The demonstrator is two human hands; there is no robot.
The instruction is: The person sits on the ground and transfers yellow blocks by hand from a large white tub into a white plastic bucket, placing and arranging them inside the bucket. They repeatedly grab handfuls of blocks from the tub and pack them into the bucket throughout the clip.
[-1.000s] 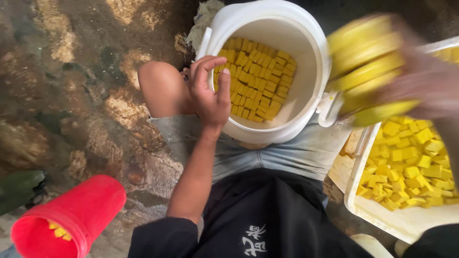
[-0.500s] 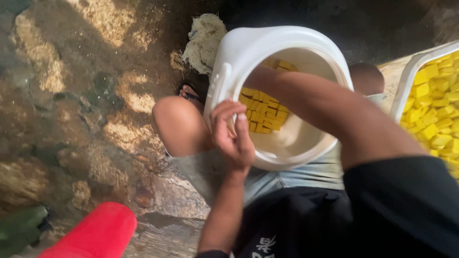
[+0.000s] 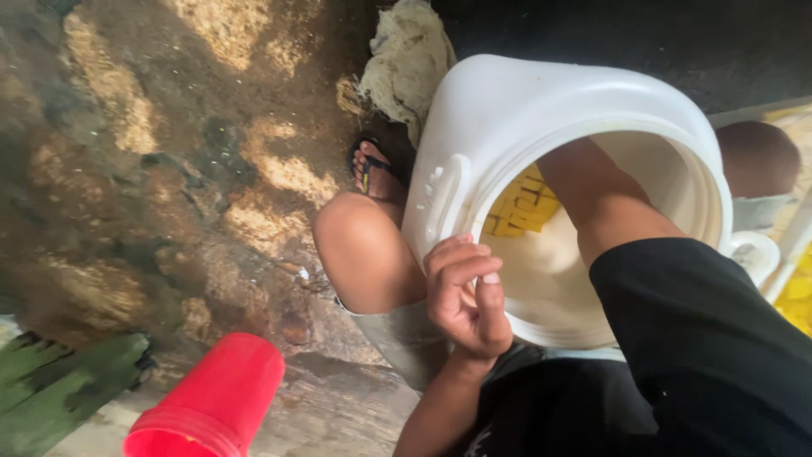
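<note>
At the white bucket (image 3: 507, 127) rim, left hand (image 3: 467, 292) fingers curl loosely; right hand hidden inside.

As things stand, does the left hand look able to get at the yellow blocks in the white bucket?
Probably not easily: the left hand rests at the white bucket's rim, while the right arm fills much of the opening above the yellow blocks.

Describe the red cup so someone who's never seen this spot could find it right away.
Start at the big white bucket tilted between the person's knees, then look down and left across the stone floor. The red cup lies on its side at the bottom edge, beside a green plank. It is the only bright red thing there.
</note>
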